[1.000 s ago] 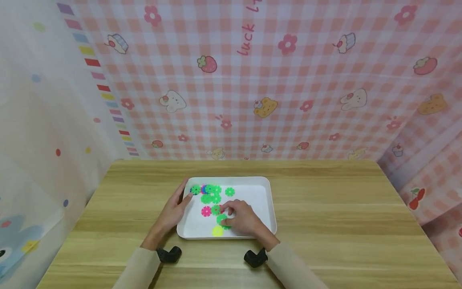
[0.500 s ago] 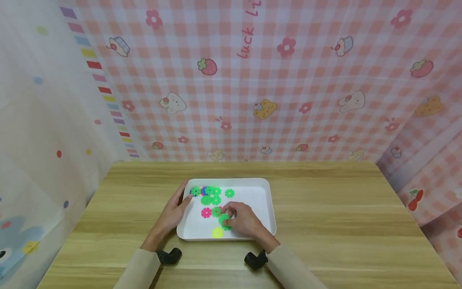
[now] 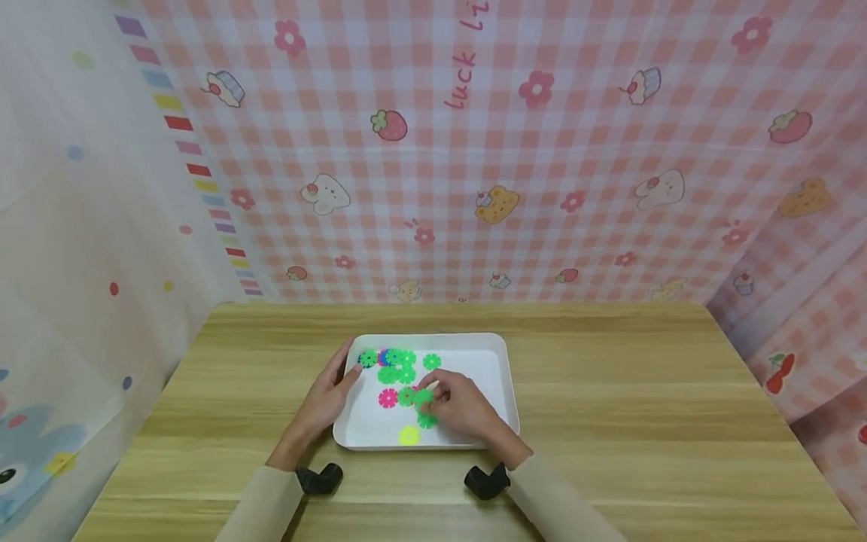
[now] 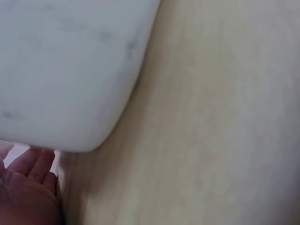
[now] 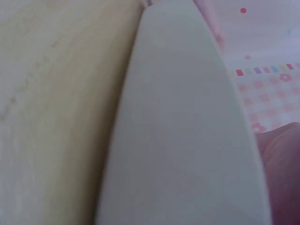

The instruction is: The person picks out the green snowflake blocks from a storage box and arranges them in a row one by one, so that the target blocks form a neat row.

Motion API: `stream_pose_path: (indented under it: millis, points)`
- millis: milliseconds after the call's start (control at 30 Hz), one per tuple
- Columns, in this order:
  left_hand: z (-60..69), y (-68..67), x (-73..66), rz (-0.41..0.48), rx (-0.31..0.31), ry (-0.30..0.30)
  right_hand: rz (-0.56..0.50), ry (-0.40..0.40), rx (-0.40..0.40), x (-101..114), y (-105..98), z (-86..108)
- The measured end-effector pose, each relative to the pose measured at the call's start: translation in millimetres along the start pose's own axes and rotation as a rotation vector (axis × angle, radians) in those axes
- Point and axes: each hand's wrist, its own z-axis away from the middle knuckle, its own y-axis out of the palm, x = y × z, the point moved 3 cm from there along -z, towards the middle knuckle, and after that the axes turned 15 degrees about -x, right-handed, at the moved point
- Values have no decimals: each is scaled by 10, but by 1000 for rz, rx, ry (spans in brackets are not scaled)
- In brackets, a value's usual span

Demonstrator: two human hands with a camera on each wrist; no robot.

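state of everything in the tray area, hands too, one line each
tray, upright, open-topped, with discs in it
left hand, holding the tray's left side
right hand, pinching a disc over the tray
pinched green disc, held, partly hidden by fingers
yellow disc, lying flat near the tray's near edge
lone green disc, flat, apart from the others
far-left discs, bunched, some overlapping

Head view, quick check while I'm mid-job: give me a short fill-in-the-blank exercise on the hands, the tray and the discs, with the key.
1. The tray is coloured ____.
2. The left hand holds the tray on its ____ side.
3. The right hand pinches a notched disc coloured ____.
4. The near disc, closest to the person, is coloured ____.
Missing words: white; left; green; yellow.
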Motion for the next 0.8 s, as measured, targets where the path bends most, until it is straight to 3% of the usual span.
stream_pose_path:
  millis: [133, 400, 700, 800]
  points:
    - [-61, 14, 110, 0, -7, 27, 3, 1, -38, 17, -136, 3]
    - [-70, 15, 154, -10, -15, 37, -12, 76, -175, 1, -584, 58]
    - [-44, -4, 121, -7, 2, 23, -20, 151, -277, -282, -1164, 112]
    - [14, -18, -17, -7, 13, -3, -17, 178, -303, -428, -1293, 115]
